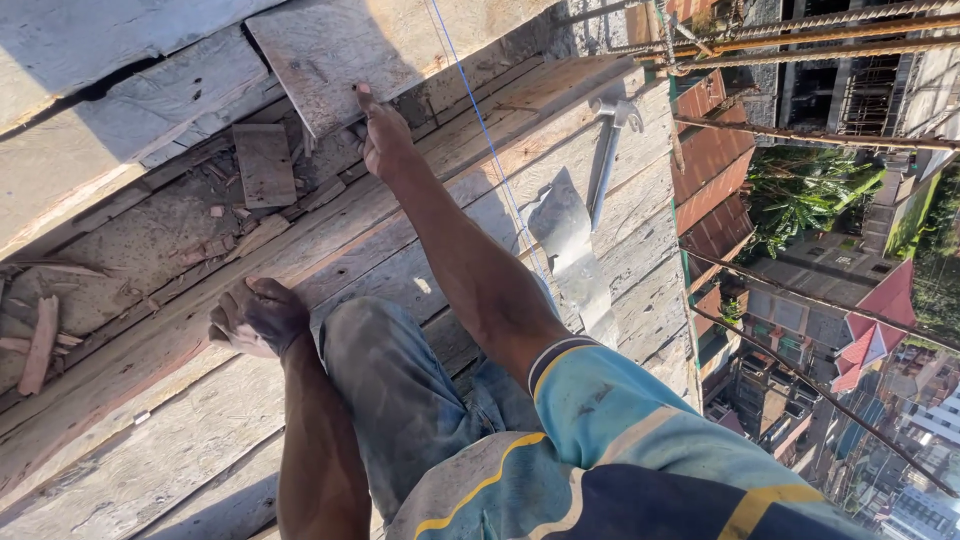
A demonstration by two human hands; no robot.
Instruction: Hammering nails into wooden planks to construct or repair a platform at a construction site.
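The right hand [383, 135] reaches far forward with the arm straight, its fingers curled in and the thumb raised, pressing on the near edge of a pale, weathered plywood sheet [350, 45] that lies at the far side of the rough plank deck [640, 250]. Whether the fingers grip anything small I cannot tell. The sheet is grey-beige, scuffed and chipped along its near edge, half in shadow. The left hand [258, 317] rests nearer the body, fingers bent and loosely closed, knuckles down on a long worn wooden board [150, 370]. Just left of the right hand lies a small rectangular offcut of wood [264, 164] among splinters and scraps. A thin blue string [490, 150] runs taut across the deck beside the right forearm. Near the deck's right edge lie a steel claw hammer [608, 150] and a bent piece of shiny sheet metal [570, 240]. Rusty reinforcing bars [800, 45] cross beyond the far right corner.
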